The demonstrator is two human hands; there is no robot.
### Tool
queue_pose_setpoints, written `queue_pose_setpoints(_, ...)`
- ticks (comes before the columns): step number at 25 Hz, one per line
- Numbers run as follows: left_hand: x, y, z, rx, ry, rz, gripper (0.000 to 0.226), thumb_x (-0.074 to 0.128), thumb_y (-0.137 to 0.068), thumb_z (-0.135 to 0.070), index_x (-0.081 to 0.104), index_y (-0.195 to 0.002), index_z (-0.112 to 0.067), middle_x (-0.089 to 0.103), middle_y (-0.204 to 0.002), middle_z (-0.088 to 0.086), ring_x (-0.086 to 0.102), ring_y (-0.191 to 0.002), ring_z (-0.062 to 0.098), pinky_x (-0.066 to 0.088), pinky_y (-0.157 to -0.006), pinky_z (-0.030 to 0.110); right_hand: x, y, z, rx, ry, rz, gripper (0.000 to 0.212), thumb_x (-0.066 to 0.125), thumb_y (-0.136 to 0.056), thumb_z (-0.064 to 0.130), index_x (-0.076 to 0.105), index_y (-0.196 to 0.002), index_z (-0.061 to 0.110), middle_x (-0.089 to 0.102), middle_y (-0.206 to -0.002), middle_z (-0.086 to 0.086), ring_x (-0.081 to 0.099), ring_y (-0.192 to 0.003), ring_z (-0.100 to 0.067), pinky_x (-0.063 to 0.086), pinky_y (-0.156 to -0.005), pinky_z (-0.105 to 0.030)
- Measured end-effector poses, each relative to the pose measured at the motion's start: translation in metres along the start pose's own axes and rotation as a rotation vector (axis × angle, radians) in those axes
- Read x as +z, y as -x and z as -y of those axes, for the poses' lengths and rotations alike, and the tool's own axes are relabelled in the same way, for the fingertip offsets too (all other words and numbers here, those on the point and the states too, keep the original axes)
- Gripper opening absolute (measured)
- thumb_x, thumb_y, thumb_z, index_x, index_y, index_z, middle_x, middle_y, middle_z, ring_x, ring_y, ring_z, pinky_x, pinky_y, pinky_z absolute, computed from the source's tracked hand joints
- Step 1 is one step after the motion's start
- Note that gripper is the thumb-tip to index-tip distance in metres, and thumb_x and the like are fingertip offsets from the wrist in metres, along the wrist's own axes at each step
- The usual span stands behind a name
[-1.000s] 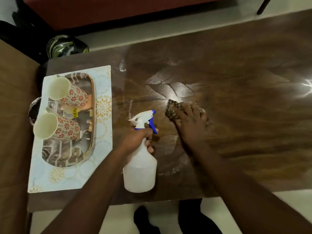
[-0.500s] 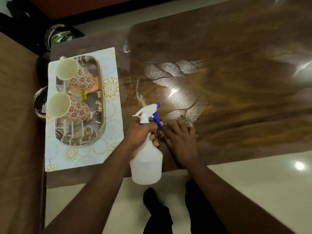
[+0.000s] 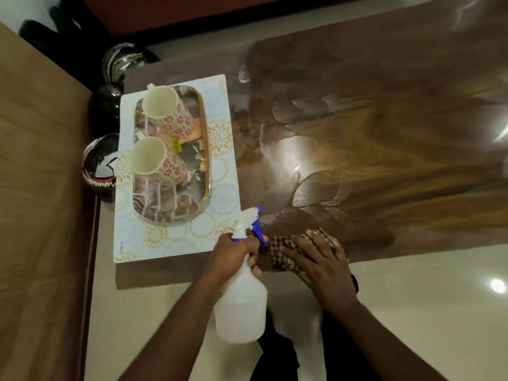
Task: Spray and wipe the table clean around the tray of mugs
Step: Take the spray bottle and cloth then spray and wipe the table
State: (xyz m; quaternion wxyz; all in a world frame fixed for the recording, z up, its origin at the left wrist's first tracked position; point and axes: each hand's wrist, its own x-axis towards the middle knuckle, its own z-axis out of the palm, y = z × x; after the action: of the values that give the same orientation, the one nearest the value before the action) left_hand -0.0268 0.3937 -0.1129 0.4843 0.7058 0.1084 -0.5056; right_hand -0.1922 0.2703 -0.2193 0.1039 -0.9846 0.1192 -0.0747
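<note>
The glossy brown wooden table (image 3: pixel 384 149) shows wet streaks near its middle. At its left end a shiny oval tray (image 3: pixel 204 149) rests on a pale patterned mat (image 3: pixel 220 138) and holds two floral mugs (image 3: pixel 170 111) (image 3: pixel 154 163). My left hand (image 3: pixel 233 257) grips the neck of a white spray bottle (image 3: pixel 242 309) with a blue trigger, held over the table's near edge. Flat under my right hand (image 3: pixel 316 259) lies a checked cloth (image 3: pixel 283 248), pressed on the table at the near edge, just right of the bottle.
A tan wooden surface (image 3: pixel 41 188) runs along the left side. Two dark helmets (image 3: pixel 101 169) (image 3: pixel 121 61) sit between it and the table's left end. Pale glossy floor (image 3: pixel 426 298) lies below the near edge, with my dark trouser legs (image 3: pixel 277 353) visible.
My right hand has dragged the cloth from the table's middle back to the near edge, close beside the bottle. The left hand kept hold of the bottle. My view shifted back and right.
</note>
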Motion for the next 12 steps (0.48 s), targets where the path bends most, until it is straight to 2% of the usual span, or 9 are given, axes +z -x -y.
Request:
queue_pose_setpoints(3,-0.016,-0.001,0.007,0.022,-0.010,0.018,0.025,0.052,-0.081,0.002,0.074,-0.093,0.003,0.043,-0.045,0.007,0.045,-0.041,0.020,0.049,-0.055,0.034,0.001,-0.049,0.003,0.279,0.008,-0.025,0.047,0.052,-0.080,0.031,0.052,-0.127,0.034,0.055,-0.131,0.000,0.040,-0.125,-0.029,0.032,-0.099,-0.050)
queue_pose_setpoints(4,-0.019,-0.002,0.007,0.027,-0.018,0.023,0.023,0.053,-0.081,0.001,0.072,-0.091,0.006,0.044,-0.045,0.007,0.046,-0.042,0.021,0.049,-0.056,0.035,0.004,-0.068,0.019,0.302,-0.033,-0.019,0.044,0.053,-0.080,0.032,0.055,-0.125,0.032,0.055,-0.130,0.000,0.040,-0.124,-0.029,0.033,-0.098,-0.051)
queue_pose_setpoints(5,-0.024,-0.004,0.008,0.031,-0.022,0.027,0.019,0.053,-0.081,0.000,0.069,-0.085,0.008,0.045,-0.045,0.007,0.047,-0.043,0.022,0.050,-0.056,0.035,0.012,-0.075,0.035,0.233,-0.049,-0.042,0.041,0.052,-0.081,0.033,0.057,-0.122,0.031,0.055,-0.129,0.001,0.042,-0.123,-0.028,0.035,-0.097,-0.050)
queue_pose_setpoints(7,-0.029,-0.002,0.009,0.026,-0.030,0.048,0.016,0.053,-0.079,-0.001,0.065,-0.067,0.000,0.044,-0.046,0.008,0.048,-0.043,0.024,0.049,-0.056,0.035,0.018,-0.061,0.042,0.014,-0.052,-0.002,0.040,0.049,-0.081,0.035,0.055,-0.121,0.034,0.054,-0.131,0.005,0.045,-0.124,-0.026,0.034,-0.098,-0.047)
queue_pose_setpoints(9,-0.035,-0.001,0.011,0.004,-0.021,0.062,0.019,0.055,-0.076,-0.001,0.067,-0.063,-0.005,0.044,-0.046,0.009,0.047,-0.043,0.024,0.048,-0.056,0.035,0.009,-0.038,0.008,-0.109,0.023,0.003,0.043,0.048,-0.081,0.035,0.055,-0.124,0.036,0.053,-0.133,0.006,0.044,-0.126,-0.024,0.033,-0.100,-0.046)
queue_pose_setpoints(10,-0.036,-0.001,0.012,-0.003,-0.023,0.058,0.015,0.056,-0.077,-0.002,0.069,-0.070,-0.001,0.045,-0.046,0.008,0.048,-0.043,0.024,0.049,-0.056,0.035,0.003,-0.038,-0.011,-0.066,0.058,-0.016,0.043,0.047,-0.081,0.034,0.058,-0.122,0.034,0.056,-0.131,0.003,0.043,-0.126,-0.024,0.032,-0.099,-0.046)
queue_pose_setpoints(12,-0.038,-0.005,0.012,-0.006,-0.034,0.028,0.013,0.059,-0.078,-0.006,0.066,-0.080,0.005,0.048,-0.045,0.007,0.052,-0.043,0.023,0.051,-0.059,0.035,-0.005,-0.062,-0.033,0.246,0.060,-0.014,0.041,0.044,-0.081,0.034,0.062,-0.117,0.026,0.059,-0.127,-0.003,0.041,-0.125,-0.026,0.029,-0.097,-0.045)
